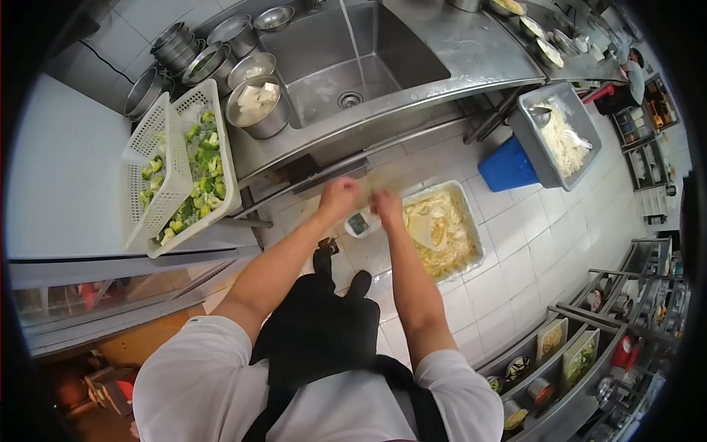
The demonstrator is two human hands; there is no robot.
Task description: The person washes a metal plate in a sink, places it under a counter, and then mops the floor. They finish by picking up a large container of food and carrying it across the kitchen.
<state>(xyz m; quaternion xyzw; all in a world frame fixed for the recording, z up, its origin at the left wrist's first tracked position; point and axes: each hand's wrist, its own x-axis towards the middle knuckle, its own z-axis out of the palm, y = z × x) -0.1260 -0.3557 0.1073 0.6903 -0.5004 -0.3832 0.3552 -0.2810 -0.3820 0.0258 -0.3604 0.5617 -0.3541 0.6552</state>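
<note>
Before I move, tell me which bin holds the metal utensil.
The grey bin: the metal utensil lies in it with white food; the other bin is blue.

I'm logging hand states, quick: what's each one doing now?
Left hand: fingers seem curled; blur hides whether they hold anything.
Right hand: too blurred to tell open, closed or holding.

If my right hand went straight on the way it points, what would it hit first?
Your right hand would probably meet the sink counter's front edge first, though the hand's height is hard to judge, so it might pass underneath.
</note>
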